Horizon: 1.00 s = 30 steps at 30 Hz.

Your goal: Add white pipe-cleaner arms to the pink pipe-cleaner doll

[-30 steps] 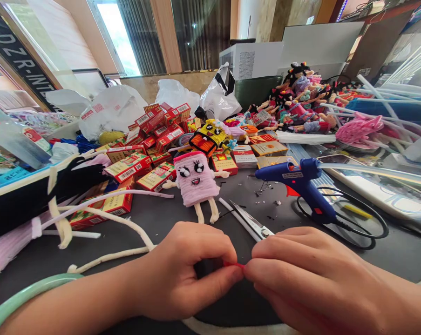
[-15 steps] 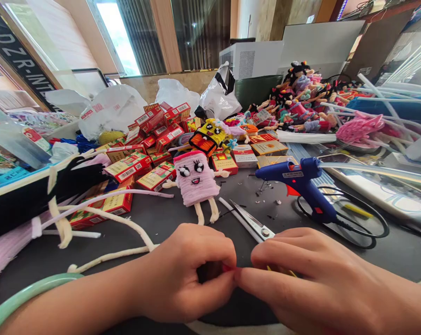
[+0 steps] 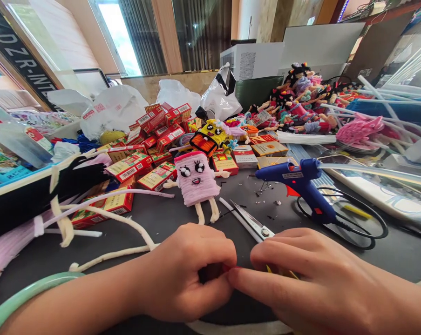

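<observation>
My left hand (image 3: pixel 193 272) is closed in a pinch near the front of the table, with a tiny reddish bit at its fingertips, mostly hidden. My right hand (image 3: pixel 311 279) meets it, its thumb and fingertips against the left fingers. A thin yellow thing (image 3: pixel 283 272) peeks out beneath the right fingers; its kind is hidden. Just beyond the right hand lie scissors (image 3: pixel 254 224), partly covered by it. A pink fuzzy-stem figure (image 3: pixel 196 181) with eyes, a mouth and cream limbs lies face up in front of both hands.
A blue glue gun (image 3: pixel 297 184) with a looped black cable rests at right. Red and yellow small boxes (image 3: pixel 133 167) pile up behind the figure. Cream stems (image 3: pixel 126 223) and black stems (image 3: pixel 71 184) lie left. Small dolls (image 3: pixel 301 102) are heaped at the back right.
My right thumb has slid slightly left against the left fingertips. The left hand keeps its pinch, and the things on the table stay put.
</observation>
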{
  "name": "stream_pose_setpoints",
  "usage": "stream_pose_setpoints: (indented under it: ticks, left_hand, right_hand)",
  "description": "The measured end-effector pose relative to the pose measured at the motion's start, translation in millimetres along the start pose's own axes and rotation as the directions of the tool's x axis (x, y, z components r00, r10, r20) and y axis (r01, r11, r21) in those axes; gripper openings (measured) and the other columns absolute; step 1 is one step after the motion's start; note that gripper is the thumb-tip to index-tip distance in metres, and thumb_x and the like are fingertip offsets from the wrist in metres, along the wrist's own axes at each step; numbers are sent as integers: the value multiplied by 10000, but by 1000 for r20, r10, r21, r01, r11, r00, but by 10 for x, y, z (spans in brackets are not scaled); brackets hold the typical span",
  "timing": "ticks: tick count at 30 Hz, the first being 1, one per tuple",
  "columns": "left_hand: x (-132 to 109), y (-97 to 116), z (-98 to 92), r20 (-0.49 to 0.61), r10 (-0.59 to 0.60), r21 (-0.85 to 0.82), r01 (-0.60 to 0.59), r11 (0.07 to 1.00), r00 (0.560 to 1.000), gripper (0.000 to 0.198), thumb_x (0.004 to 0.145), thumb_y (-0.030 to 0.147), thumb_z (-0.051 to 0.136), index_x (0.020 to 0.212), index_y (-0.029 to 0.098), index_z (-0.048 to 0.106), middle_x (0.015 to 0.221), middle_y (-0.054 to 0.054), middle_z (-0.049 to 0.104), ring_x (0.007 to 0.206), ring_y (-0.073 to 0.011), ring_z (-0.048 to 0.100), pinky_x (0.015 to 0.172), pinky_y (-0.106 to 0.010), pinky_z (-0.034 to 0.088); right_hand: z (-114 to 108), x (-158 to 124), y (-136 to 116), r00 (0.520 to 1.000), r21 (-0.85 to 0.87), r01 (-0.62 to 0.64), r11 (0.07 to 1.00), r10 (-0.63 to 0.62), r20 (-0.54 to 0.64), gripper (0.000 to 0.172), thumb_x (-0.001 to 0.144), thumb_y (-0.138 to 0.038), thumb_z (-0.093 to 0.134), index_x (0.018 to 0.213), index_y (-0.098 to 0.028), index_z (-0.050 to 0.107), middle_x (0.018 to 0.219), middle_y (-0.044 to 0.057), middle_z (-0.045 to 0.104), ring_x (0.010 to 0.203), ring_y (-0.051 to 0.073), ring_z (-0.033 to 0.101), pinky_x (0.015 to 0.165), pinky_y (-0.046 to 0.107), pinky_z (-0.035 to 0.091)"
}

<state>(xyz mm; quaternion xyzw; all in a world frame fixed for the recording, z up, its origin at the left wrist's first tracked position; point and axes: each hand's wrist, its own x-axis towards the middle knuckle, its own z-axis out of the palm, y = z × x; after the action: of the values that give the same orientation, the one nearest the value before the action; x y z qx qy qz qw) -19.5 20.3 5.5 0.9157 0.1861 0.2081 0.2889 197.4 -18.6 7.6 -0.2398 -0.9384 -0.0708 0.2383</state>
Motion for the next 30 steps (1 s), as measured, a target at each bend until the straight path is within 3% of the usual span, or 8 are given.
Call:
stream_pose_setpoints:
  ticks: [7,12,18,25,30]
  left_hand:
    - [-12,-2,9,-33,21,29,-20,999,999,178,776,87,480,656,203,417,566,40,478,545,-103,428,531,-221,325]
    - [-3,-13,11,-59,52,34,-50,998,997,216,797,90,494,641,203,398,554,43,460,523,-96,395,512,-222,309]
    - [-16,-20,28,-46,32,29,-30,999,998,230,839,118,516,643,196,423,560,47,436,535,-96,387,516,-226,303]
    - [-6,-8,2,-42,32,-3,-32,999,999,201,832,114,524,652,185,468,565,38,483,537,-91,418,527,-214,325]
    - [-34,14,11,-66,33,-26,-35,999,997,133,753,116,523,652,187,473,569,26,501,544,-99,439,513,-216,322]
  right_hand:
    - [44,-45,-3,1000,-8,22,1000,-22,5,396,1072,-187,268,1138,-221,656,718,-38,621,564,89,582,540,226,424]
    - [145,-112,4,995,-63,5,998,-11,-103,354,1036,-205,327,983,-227,677,705,-9,596,557,108,546,531,229,431]
    - [173,-148,8,994,-47,-2,999,-4,-111,302,1007,-188,378,904,-222,659,708,2,618,573,117,564,573,240,447]
    - [166,-124,10,989,52,-26,998,33,-144,514,1064,-180,175,872,-213,651,729,10,654,599,120,600,583,258,443]
    - [163,-128,-2,989,29,-28,999,32,-145,462,1053,-156,230,880,-216,653,731,-3,654,588,115,596,565,263,436]
